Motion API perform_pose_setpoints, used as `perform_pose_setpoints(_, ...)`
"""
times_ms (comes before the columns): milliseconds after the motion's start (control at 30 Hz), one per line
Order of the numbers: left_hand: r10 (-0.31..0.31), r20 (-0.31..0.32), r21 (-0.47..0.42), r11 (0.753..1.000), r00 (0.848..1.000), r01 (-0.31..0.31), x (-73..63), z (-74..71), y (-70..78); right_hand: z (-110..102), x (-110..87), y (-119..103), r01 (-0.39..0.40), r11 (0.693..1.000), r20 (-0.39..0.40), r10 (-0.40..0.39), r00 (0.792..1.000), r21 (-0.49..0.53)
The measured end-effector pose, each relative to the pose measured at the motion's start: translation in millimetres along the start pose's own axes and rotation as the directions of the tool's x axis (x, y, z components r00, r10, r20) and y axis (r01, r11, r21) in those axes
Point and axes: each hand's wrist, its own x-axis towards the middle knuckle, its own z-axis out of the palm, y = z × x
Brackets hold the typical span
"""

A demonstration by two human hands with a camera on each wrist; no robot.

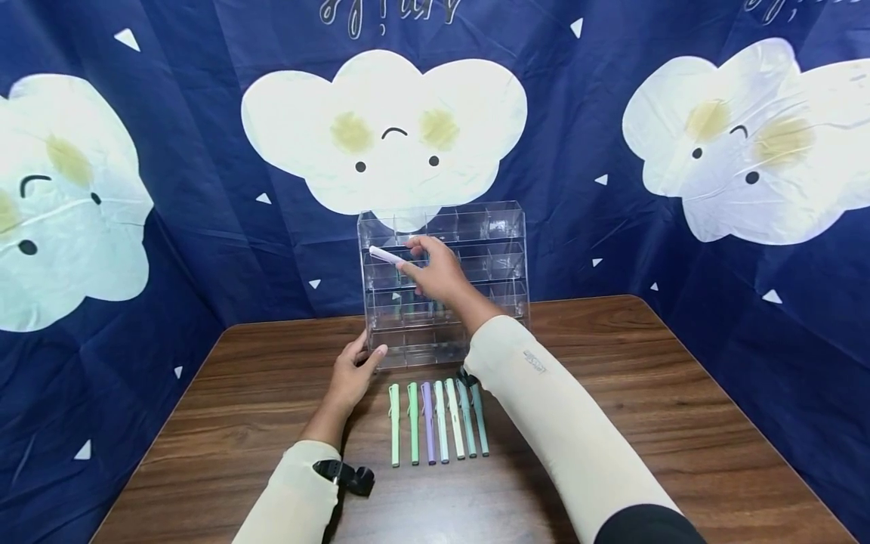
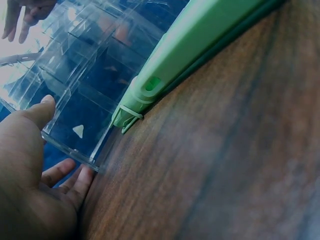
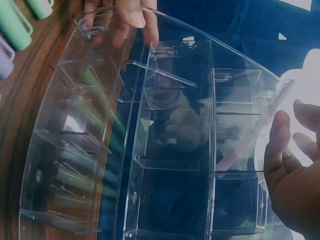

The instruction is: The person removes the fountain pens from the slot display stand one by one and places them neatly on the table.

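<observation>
A clear tiered rack [image 1: 445,355] stands on the table, with small divided compartments. My left hand [image 1: 350,380] holds its lower left side, thumb in front and fingers around the edge. A pale lilac pen [image 1: 385,255] lies slanted at the rack's upper left, around the second tier from the top. My right hand [image 1: 440,272] is beside the pen's right end, thumb and fingers spread apart; in the right wrist view the fingertips [image 3: 282,122] are close to the pen, and whether they touch it is unclear. In the left wrist view, a green pen [image 2: 165,65] lies near the rack.
Several capped pens lie in a row before the rack: green pens [image 1: 395,427], a purple pen [image 1: 428,423], pale pens [image 1: 455,419] and teal pens [image 1: 479,421]. Behind the wooden table [image 1: 598,355] hangs a blue cloth [image 1: 564,249] with clouds.
</observation>
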Motion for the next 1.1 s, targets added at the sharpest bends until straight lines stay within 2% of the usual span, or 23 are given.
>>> perform_pose_setpoints(167, -0.005, 0.025, 0.001, 1.0, 1.0, 0.005, 2.3, -1.3, -3.4, 7.0, 7.3, -2.2, -0.019, 1.0, 0.013, 0.019, 1.0, -0.007)
perform_pose_setpoints(267, -0.01, 0.018, 0.003, 1.0, 1.0, 0.01, -0.5, -1.8, -0.1, 13.3, 9.5, -1.6, -0.017, 1.0, 0.002, 0.017, 1.0, -0.014)
perform_pose_setpoints(300, -0.014, 0.016, 0.003, 1.0, 1.0, 0.014, -2.9, -2.3, 5.2, 15.4, 10.1, -1.3, -0.016, 1.0, -0.007, 0.015, 1.0, -0.019)
perform_pose_setpoints(467, 0.006, 0.007, 0.017, 1.0, 1.0, -0.006, 0.2, -0.7, 1.2, 22.3, 13.0, -1.7, -0.039, 0.998, -0.047, 0.037, 0.998, -0.043)
perform_pose_setpoints(533, 0.008, 0.014, 0.018, 1.0, 1.0, -0.008, 4.0, -0.1, -6.5, 24.7, 14.0, -2.9, -0.055, 0.997, -0.059, 0.052, 0.997, -0.054)
perform_pose_setpoints(633, -0.006, 0.017, -0.002, 1.0, 1.0, 0.007, 4.0, 0.2, -6.0, 27.9, 15.3, -4.6, -0.072, 0.994, -0.077, 0.066, 0.995, -0.08)
perform_pose_setpoints(867, 0.01, 0.013, 0.001, 1.0, 1.0, -0.01, 4.3, -0.9, -8.0, 32.7, 18.0, -6.8, -0.085, 0.989, -0.081, 0.075, 0.994, -0.125)
perform_pose_setpoints(1100, -0.021, 0.024, -0.002, 1.0, 0.999, 0.021, 3.7, -2.4, -5.5, 38.1, 21.8, -7.7, -0.073, 0.983, -0.123, 0.053, 0.991, -0.167)
